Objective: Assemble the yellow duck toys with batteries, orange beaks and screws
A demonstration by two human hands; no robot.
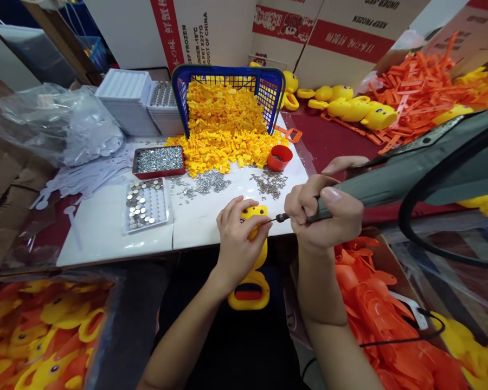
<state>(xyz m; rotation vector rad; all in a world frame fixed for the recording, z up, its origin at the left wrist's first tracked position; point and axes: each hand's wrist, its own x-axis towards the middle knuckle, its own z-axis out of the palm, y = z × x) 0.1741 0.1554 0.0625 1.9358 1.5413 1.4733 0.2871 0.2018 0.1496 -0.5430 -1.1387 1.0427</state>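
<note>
My left hand (242, 238) is closed around the head of a yellow plastic duck toy (250, 292), whose loop handle hangs down over my lap. The thumb and forefinger of that hand pinch together right at the bit's tip; whether a screw sits between them is too small to tell. Wrapped in my right hand (325, 208) is a grey-green electric screwdriver (374, 187), held level with its thin bit pointing left to the duck's head. On the table just beyond lie small silver metal parts (211, 182) and a pile of small screws (270, 183).
A blue basket (179, 103) spills yellow plastic parts (223, 130). Nearby are a red cup (279, 158), a red tray of metal pieces (159, 161) and a white tray of button cells (146, 205). Boxes of duck parts (44, 336) and orange parts (374, 303) flank me. A black cable (406, 216) hangs right.
</note>
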